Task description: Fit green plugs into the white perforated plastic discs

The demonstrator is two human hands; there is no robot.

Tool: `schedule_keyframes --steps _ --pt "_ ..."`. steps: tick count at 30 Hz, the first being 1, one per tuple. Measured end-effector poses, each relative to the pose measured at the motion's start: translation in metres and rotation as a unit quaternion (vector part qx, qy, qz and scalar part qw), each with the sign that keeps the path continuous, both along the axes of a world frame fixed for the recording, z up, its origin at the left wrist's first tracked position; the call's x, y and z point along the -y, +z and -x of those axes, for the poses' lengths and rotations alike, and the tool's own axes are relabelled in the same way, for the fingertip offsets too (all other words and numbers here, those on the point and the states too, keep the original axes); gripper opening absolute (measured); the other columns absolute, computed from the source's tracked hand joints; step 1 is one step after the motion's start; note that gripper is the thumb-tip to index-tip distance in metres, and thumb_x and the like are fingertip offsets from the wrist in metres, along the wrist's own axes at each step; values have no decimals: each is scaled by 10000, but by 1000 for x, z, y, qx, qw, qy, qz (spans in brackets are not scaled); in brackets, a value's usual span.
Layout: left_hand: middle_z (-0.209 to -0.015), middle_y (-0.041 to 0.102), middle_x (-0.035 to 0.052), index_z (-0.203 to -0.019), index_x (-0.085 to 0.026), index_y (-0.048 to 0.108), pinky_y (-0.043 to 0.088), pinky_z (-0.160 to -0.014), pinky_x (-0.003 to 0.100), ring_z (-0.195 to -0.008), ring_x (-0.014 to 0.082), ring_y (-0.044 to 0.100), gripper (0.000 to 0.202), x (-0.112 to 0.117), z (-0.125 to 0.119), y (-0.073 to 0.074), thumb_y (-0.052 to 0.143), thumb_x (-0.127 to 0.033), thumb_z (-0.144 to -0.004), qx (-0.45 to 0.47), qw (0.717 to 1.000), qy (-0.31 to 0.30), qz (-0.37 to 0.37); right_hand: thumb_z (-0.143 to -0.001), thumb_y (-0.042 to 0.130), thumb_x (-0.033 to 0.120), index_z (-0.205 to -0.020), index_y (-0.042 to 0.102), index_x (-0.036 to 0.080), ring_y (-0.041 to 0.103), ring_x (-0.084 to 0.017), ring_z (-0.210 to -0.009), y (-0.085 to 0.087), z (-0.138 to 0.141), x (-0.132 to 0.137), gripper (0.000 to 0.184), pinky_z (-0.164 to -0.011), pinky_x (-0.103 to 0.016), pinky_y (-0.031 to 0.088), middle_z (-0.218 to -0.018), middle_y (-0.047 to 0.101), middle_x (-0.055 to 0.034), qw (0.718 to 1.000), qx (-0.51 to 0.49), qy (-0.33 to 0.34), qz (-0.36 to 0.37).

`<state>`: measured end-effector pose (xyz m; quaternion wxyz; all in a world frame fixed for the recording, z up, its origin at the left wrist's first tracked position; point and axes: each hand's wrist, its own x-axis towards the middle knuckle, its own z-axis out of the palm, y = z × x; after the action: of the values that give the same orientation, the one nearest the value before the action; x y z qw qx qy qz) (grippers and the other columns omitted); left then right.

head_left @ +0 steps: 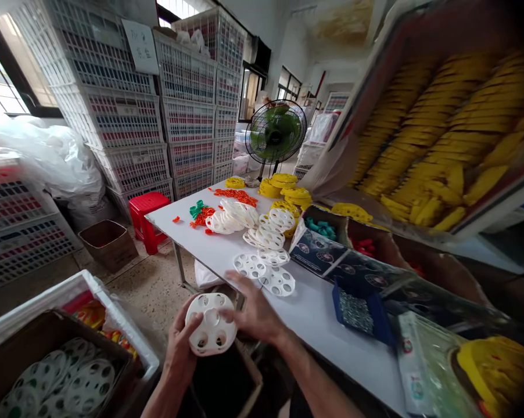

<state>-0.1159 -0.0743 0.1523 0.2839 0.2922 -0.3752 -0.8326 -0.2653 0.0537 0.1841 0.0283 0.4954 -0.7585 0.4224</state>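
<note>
Left hand [181, 337] is clamping a rounded, holed white plastic piece [211, 316]; right hand [255, 310] is holding its fingers apart alongside; flat perforated discs [268, 236] are lying beyond it

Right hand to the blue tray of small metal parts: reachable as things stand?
Likely yes. The left hand holds the white disc, the right hand has its fingers spread, and nothing visible stands between it and the open-topped blue tray on the table.
</note>
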Motion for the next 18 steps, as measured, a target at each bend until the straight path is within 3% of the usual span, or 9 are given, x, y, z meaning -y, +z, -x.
schedule_keyframes --steps 2,5,8,11,18 --pt "-1093 783 94 -1280 -197 656 586 -731 298 -951 289 738 784 4 -1 -2 927 -341 -559 10 1000 -1 -10 -942 583 403 -1372 557 157 581 -241 -1281 18 50 0 496 -1095 -392 466 -1380 625 -142 992 -18 -127 7" --pt "-1136 777 109 -1301 -202 651 603 -714 321 -988 325 738 839 8 -3 -7 941 -353 -529 25 1000 -1 -17 -923 602 323 -1435 477 95 455 -248 -1391 46 130 7 575 -1171 -352 345 -1483 520 -169 947 -74 -292 -114" --pt "-1151 774 121 -1281 -197 667 618 -704 347 -1021 364 731 846 9 -7 -10 954 -359 -501 39 999 -10 -31 -876 670 405 -1417 479 61 425 -332 -1389 63 189 23 669 -1163 -418 319 -1488 468 -227 914 -62 -372 -147" --pt "-1123 783 125 -1271 -215 670 622 -666 375 -1000 392 736 829 8 -8 -8 955 -356 -506 59 997 -22 -50 -874 646 508 -1399 490 55 449 -388 -1342 64 223 39 710 -1113 -475 353 -1469 460 -265 889 -31 -429 -156" --pt "-1089 791 138 -1215 -211 701 621 -635 414 -991 436 730 825 13 -7 -16 964 -370 -449 77 995 -16 -62 -884 595 570 -1431 472 94 475 -373 -1326 55 266 55 736 -1082 -482 374 -1470 471 -257 851 39 -486 -197"
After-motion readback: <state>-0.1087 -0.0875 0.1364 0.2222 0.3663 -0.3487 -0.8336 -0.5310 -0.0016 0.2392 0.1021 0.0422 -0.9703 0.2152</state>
